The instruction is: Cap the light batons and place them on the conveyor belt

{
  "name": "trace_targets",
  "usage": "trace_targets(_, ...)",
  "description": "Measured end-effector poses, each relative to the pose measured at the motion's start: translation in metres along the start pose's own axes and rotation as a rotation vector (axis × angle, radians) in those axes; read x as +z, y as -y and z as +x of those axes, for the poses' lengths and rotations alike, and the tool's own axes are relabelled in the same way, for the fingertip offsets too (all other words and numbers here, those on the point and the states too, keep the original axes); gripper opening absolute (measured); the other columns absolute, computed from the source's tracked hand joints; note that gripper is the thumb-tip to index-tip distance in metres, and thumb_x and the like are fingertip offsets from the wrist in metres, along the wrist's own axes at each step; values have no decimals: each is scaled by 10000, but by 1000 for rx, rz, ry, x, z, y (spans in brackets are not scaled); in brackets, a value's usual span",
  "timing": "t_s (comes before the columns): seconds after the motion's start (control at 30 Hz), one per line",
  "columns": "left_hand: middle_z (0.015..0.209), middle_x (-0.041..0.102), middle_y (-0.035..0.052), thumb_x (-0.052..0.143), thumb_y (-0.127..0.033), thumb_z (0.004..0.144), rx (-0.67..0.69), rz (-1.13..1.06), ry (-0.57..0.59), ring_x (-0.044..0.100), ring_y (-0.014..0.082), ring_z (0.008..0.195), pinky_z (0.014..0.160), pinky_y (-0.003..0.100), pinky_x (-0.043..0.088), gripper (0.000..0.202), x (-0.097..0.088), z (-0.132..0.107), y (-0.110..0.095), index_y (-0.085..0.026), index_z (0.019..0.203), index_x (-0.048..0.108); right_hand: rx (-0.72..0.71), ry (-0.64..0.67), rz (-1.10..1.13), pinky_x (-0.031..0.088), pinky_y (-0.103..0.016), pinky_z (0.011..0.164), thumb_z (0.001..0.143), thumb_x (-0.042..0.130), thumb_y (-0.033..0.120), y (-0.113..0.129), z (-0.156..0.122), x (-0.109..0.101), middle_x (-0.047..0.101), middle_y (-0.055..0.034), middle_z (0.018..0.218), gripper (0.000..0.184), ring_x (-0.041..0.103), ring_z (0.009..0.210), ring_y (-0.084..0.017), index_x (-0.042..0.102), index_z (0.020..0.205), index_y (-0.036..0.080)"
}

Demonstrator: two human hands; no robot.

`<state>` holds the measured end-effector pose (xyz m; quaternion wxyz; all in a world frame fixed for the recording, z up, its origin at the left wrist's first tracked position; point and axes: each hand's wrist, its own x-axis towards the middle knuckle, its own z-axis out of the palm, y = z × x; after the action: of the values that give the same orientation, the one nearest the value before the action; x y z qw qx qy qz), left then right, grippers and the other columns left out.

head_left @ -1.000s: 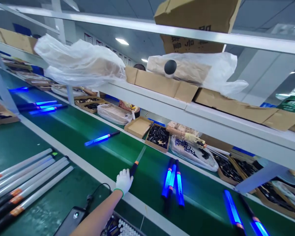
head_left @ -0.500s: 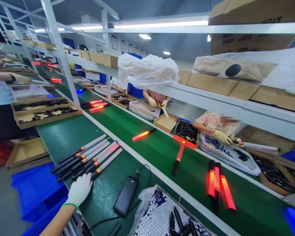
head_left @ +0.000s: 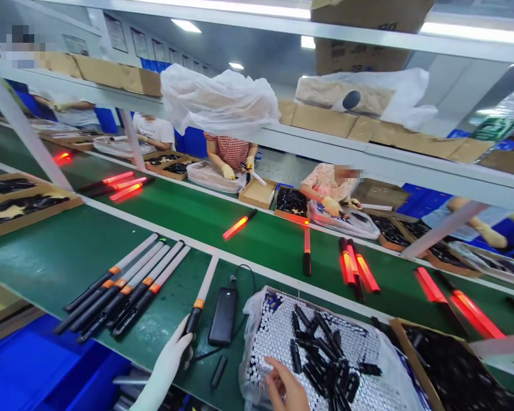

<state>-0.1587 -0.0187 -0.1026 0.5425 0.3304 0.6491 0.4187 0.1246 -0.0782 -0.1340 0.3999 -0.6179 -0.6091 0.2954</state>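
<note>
My left hand [head_left: 177, 348], in a white glove, is closed around the black handle of a signal baton [head_left: 204, 282] with a pale tube and an orange band. To its left, several similar batons [head_left: 131, 285] lie side by side on the green table. My right hand [head_left: 285, 385] is bare and hovers over the near edge of a lined box of batteries [head_left: 274, 331]. Its fingers are slightly bent and apart, with nothing in them. Several black cylindrical parts [head_left: 321, 348] lie on top of the batteries. A black power bank [head_left: 223, 315] with a cable rests between the held baton and the box.
Beyond a white rail, a green conveyor belt [head_left: 184, 214] carries red-lit batons [head_left: 237, 226]. Co-workers in gloves [head_left: 229, 157] sit along its far side. A carton of black parts [head_left: 445, 359] stands at right. Blue bins [head_left: 29, 359] are below at left. A shelf crosses above.
My left hand has moved right, taking one baton away from the group. My right hand has come into view above the batteries. The view has swung to the right.
</note>
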Motion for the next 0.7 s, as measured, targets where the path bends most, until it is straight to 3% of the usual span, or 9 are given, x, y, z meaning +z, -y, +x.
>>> trace_targets(0.1, 820, 653, 9, 785, -445, 615, -10, -348, 125, 594, 148, 710, 655, 244, 510, 1064, 6, -11, -26, -141, 1481, 247, 12, -67, -133, 509, -208, 621, 908, 417, 471, 2, 28, -26, 684, -70, 893, 423, 619, 642, -128, 678, 1069, 181)
trace_targets(0.13, 842, 650, 10, 811, -418, 601, -8, -391, 169, 588, 143, 718, 642, 239, 512, 1087, 8, -13, -33, -159, 1486, 236, 24, -72, -198, 521, -216, 662, 917, 407, 413, 4, 39, -32, 684, -81, 946, 394, 637, 696, -136, 676, 1073, 172)
trace_targets(0.2, 737, 610, -16, 808, -380, 631, 26, -408, 257, 524, 107, 604, 485, 192, 436, 1058, 16, -13, -43, -184, 1491, 223, 44, -46, -327, 528, -236, 758, 923, 379, 300, 11, 64, -37, 676, -92, 999, 363, 651, 801, -150, 674, 1081, 159)
trace_targets(0.3, 607, 511, -54, 765, -361, 694, 84, -355, 343, 397, 67, 491, 378, 150, 278, 954, 38, -13, -51, -209, 1482, 249, 51, 8, -446, 500, -275, 883, 906, 394, 208, 19, 105, -27, 660, -94, 1016, 347, 631, 943, -178, 681, 1096, 168)
trace_targets(0.43, 598, 476, -69, 715, -424, 739, 54, -227, 402, 315, 48, 438, 356, 146, 260, 887, 71, -18, -60, -251, 1474, 250, 45, 40, -504, 468, -337, 934, 816, 584, 200, 20, 149, -4, 647, -96, 1048, 290, 588, 1024, -238, 711, 1076, 206)
trace_targets(0.6, 469, 432, -71, 484, -627, 831, 62, -224, 403, 307, 71, 351, 310, 167, 258, 759, 93, -22, -66, -196, 1435, 325, 36, 72, -508, 454, -337, 941, 789, 624, 169, 15, 162, 3, 693, -73, 908, 167, 619, 928, -219, 765, 870, 204)
trace_targets(0.7, 456, 460, -53, 404, -706, 816, -1, -276, 387, 326, 76, 333, 307, 167, 276, 790, 102, -23, -71, -203, 1422, 348, 21, 46, -485, 472, -325, 896, 807, 592, 156, 16, 161, 0, 701, -71, 839, 174, 633, 867, -208, 764, 805, 186)
